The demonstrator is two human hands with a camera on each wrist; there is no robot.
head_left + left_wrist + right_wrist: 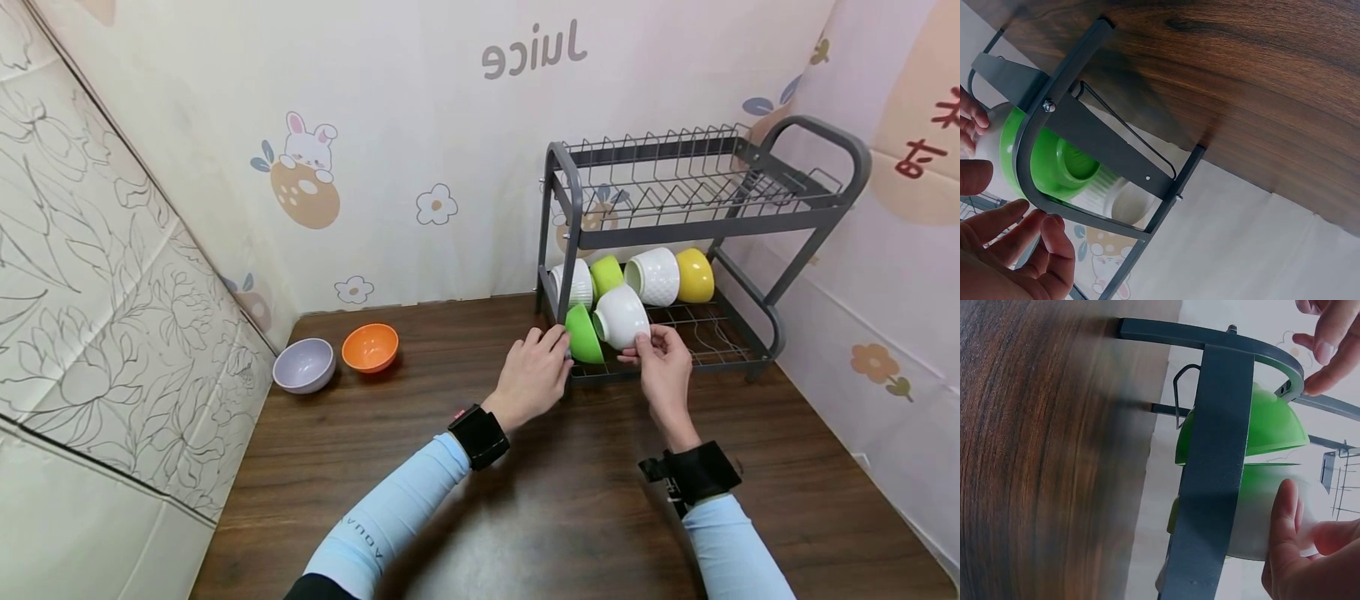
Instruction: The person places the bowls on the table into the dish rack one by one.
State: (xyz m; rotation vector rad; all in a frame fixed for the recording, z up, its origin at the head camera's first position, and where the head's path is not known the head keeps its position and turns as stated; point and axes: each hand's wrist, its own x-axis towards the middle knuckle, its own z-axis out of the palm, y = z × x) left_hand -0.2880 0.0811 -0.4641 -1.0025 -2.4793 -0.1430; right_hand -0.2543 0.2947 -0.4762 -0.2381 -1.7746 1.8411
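A white bowl stands tilted on its side at the front of the lower rack shelf, and my right hand pinches it at its base. In the right wrist view, fingers and thumb lie against the white bowl. Just left of it, a green bowl also stands on its side. My left hand is by the rack's front left corner. Its fingertips touch the grey frame beside the green bowl, without gripping a bowl.
Behind stand a ribbed white bowl, a lime bowl, a dotted white bowl and a yellow bowl. The two-tier rack has a wire upper shelf. An orange bowl and a lavender bowl sit on the wooden table.
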